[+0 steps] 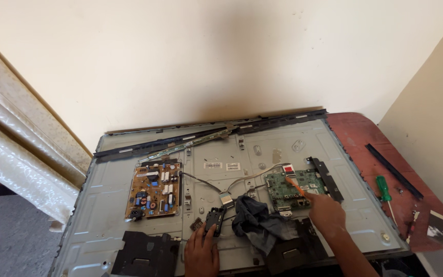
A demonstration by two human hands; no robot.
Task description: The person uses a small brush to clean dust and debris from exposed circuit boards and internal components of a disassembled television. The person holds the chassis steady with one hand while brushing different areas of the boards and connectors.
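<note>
While the grey metal back panel [108, 195] lies flat on the red tabletop [357, 133], two small white rectangular labels [222, 166] are seen side by side near its upper middle. Two circuit boards are counted: one tan board [153, 191] at left, one green board [290, 191] at right. An orange-handled tool [296, 186] is pinched in the closed grip of the right hand [326, 213], its tip on the green board. A small black part [214, 219] is touched by the left hand [201, 251], fingers loosely curled. One dark cloth [257, 220] lies between the hands, and one green screwdriver [384, 190] rests on the tabletop.
</note>
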